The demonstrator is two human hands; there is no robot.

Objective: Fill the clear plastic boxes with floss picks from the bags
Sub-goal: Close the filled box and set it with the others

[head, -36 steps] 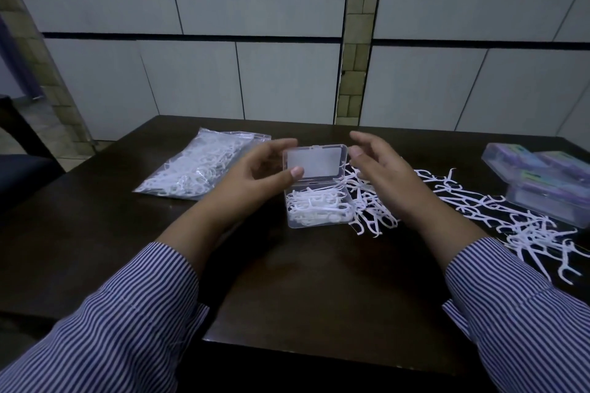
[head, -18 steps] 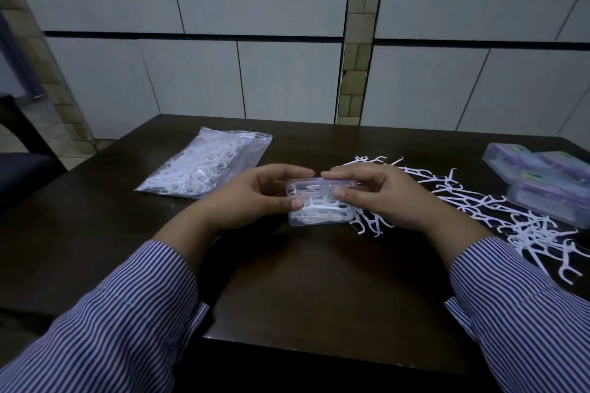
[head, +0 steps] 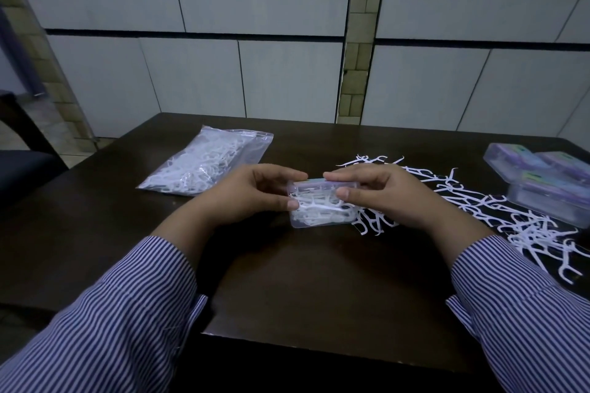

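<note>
**Both hands on a packed box of floss picks**

Left of the clear plastic box (head: 322,207) at the desk's (head: 303,281) middle lies a sealed bag (head: 207,166) of picks. Your left hand (head: 245,195) and right hand (head: 380,195) each pinch the box, thumbs in front, fingers over its lowered lid. Right of it, loose floss picks (head: 498,217) lie scattered; farther right sit stacked boxes (head: 549,179).

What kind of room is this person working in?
Probably a plain indoor workroom, though I can't be sure: a dark wooden table stands against a wall of pale panels, with a tiled floor at the left.
</note>
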